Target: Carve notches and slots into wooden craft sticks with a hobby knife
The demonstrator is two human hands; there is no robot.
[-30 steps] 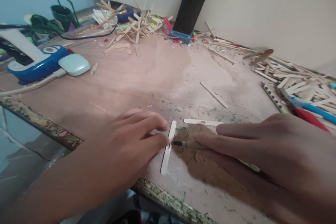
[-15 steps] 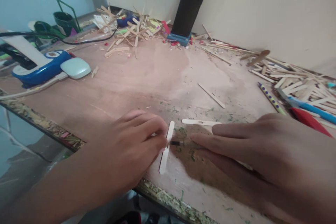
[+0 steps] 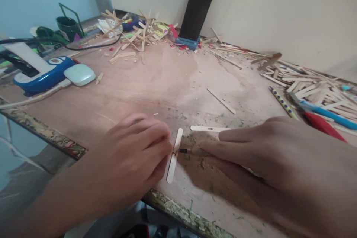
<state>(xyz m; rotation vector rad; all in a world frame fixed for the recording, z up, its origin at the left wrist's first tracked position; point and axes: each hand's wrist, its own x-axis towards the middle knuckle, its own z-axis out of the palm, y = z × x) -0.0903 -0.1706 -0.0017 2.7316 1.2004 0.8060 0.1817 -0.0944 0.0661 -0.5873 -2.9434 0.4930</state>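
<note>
A pale wooden craft stick [image 3: 172,169] lies slantwise on the table near its front edge, with small dark marks at its middle. My left hand [image 3: 136,152] is closed, its fingertips against the stick's left edge; the thumb is mostly hidden. From the right, my right hand [image 3: 256,152] grips a slim tool [image 3: 184,151] with a short dark tip, pointed at the marked middle. Its exact kind is unclear. A second craft stick [image 3: 200,128], with a small rectangular mark, lies just beyond my right fingers, which hide its right end.
A thin stick [image 3: 221,101] lies farther back. At right are a dotted pencil [image 3: 283,102], a blue-handled tool [image 3: 331,114], a red object [image 3: 323,126] and piled sticks [image 3: 315,89]. A phone [image 3: 198,9] leans on a blue stand; a pale mouse [image 3: 80,74] sits left.
My left fingertips have drawn slightly left, uncovering the dark marks on the stick's middle. The tool's tip stays close to the stick's right edge. The view has shifted a little.
</note>
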